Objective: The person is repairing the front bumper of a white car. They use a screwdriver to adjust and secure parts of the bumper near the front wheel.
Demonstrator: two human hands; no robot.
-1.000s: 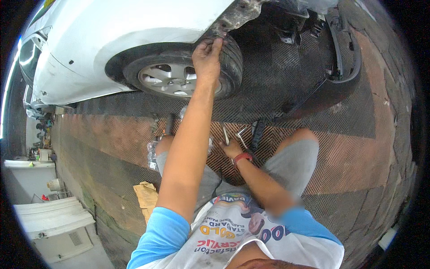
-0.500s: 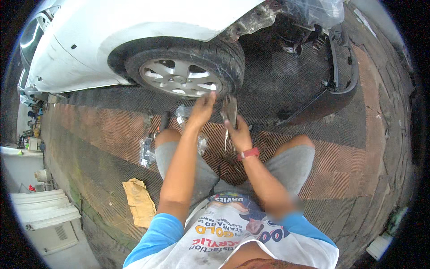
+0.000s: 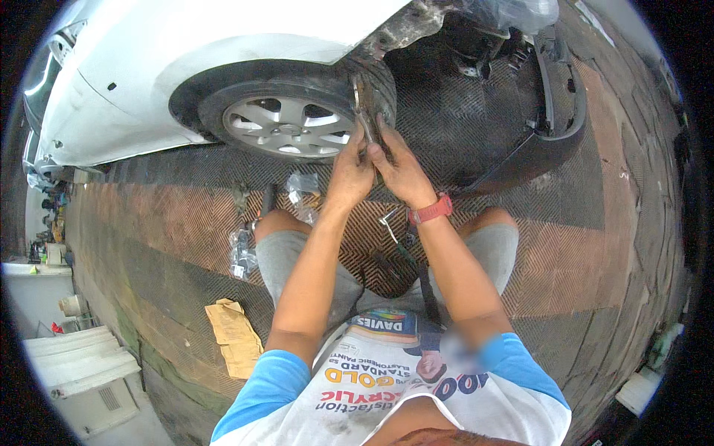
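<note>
My left hand (image 3: 352,169) and my right hand (image 3: 403,169) are close together in front of the car's front wheel (image 3: 286,125). Between them is a long, narrow, dark metal part (image 3: 367,111), pointing away from me. Both hands have their fingers closed along its near end, and its far end overlaps the tyre's tread in the view. What kind of part it is I cannot make out. Palms and some fingertips are hidden. A red watch (image 3: 430,209) sits on my right wrist. Below the hands, a thin shiny bent tool (image 3: 388,221) lies on the mat between my knees.
The white car body (image 3: 186,37) arches over the wheel. A dark bumper piece (image 3: 547,149) rests on the floor at the right. Clear plastic bags (image 3: 303,186) and a dark cylindrical object (image 3: 269,198) lie near my left knee. Flattened brown cardboard (image 3: 235,338) is at lower left.
My left hand has come across to my right hand and now grips the metal part too. Both hands have moved farther forward, and the part has risen in the view toward the tyre.
</note>
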